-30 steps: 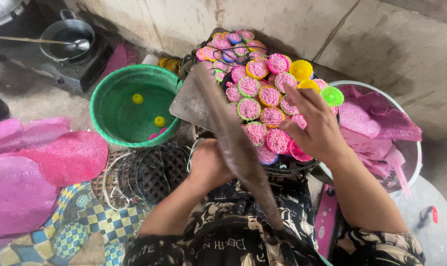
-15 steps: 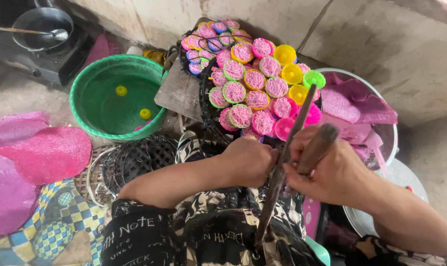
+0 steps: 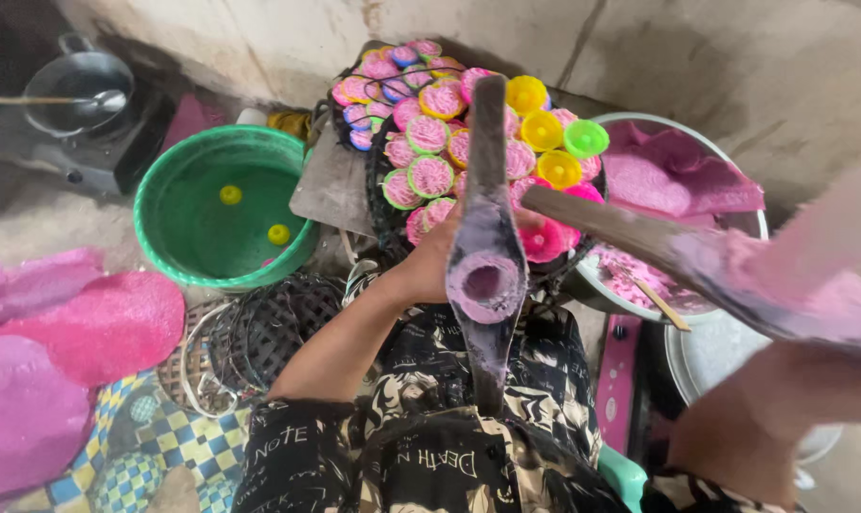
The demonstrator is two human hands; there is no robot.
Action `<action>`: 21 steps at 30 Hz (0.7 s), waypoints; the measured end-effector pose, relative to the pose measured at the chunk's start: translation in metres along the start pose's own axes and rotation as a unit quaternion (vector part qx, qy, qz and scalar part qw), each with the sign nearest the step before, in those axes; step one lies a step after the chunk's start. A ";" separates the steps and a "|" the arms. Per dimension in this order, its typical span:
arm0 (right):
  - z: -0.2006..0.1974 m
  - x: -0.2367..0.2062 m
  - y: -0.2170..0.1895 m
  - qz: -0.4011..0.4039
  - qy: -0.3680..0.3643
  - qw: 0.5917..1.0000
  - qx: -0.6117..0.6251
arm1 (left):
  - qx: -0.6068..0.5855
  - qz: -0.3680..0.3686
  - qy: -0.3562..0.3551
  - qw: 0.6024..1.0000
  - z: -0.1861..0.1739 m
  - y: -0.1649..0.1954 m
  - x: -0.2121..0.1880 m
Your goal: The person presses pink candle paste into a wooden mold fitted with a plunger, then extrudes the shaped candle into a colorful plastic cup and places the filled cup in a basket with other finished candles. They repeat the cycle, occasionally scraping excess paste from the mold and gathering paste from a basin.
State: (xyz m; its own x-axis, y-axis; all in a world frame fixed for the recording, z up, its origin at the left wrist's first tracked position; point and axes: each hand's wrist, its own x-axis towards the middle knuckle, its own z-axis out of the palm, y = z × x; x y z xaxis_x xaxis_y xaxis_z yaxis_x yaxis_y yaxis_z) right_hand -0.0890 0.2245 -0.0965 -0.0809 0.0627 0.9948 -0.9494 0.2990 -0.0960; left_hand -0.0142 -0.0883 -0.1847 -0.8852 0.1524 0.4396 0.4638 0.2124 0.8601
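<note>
**Press tool held over a tray of little cups**

The press tool (image 3: 487, 275) is hanging in front of the person's chest, its round hollow smeared with pink paste and facing up at the camera. One long arm is running up over the tray of cups (image 3: 468, 142); the other arm (image 3: 639, 237) is slanting off to the right, caked in pink. The left hand (image 3: 430, 261) is sitting just behind the tool's head, fingers curled, but the tool is hiding whether it is gripping anything. The right hand (image 3: 829, 285) is raised close to the camera and blurring badly, so its grip cannot be told. The cups, pink, yellow and green, are crowding the dark basket. A green basin (image 3: 164, 218) holding two yellow cups is standing to the left, and a bowl of pink dough (image 3: 677, 180) to the right.
</note>
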 end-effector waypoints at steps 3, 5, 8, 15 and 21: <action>0.018 -0.017 -0.007 0.097 -0.012 0.991 0.090 | -0.105 0.129 0.109 0.980 0.011 0.004 0.015; 0.023 -0.028 0.006 0.268 -0.042 0.886 0.376 | -0.183 0.201 0.176 0.946 0.010 0.007 0.026; 0.005 -0.040 0.081 0.316 -0.262 0.860 0.302 | -0.400 0.151 0.215 0.878 -0.011 0.008 0.028; -0.033 -0.205 0.214 0.378 -0.714 0.506 -0.301 | -0.305 0.130 0.215 0.918 -0.006 -0.003 0.014; -0.064 -0.260 0.261 0.295 -0.782 0.469 -0.286 | -0.246 0.021 0.128 0.961 -0.001 0.009 0.017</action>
State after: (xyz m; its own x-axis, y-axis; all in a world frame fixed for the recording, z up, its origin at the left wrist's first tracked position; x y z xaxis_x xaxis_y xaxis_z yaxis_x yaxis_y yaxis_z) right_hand -0.2968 0.3470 -0.3821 -0.8266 -0.3461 -0.4438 -0.4208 0.9037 0.0790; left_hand -0.0252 -0.0849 -0.1687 -0.8757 -0.1058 0.4711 0.4809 -0.2797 0.8310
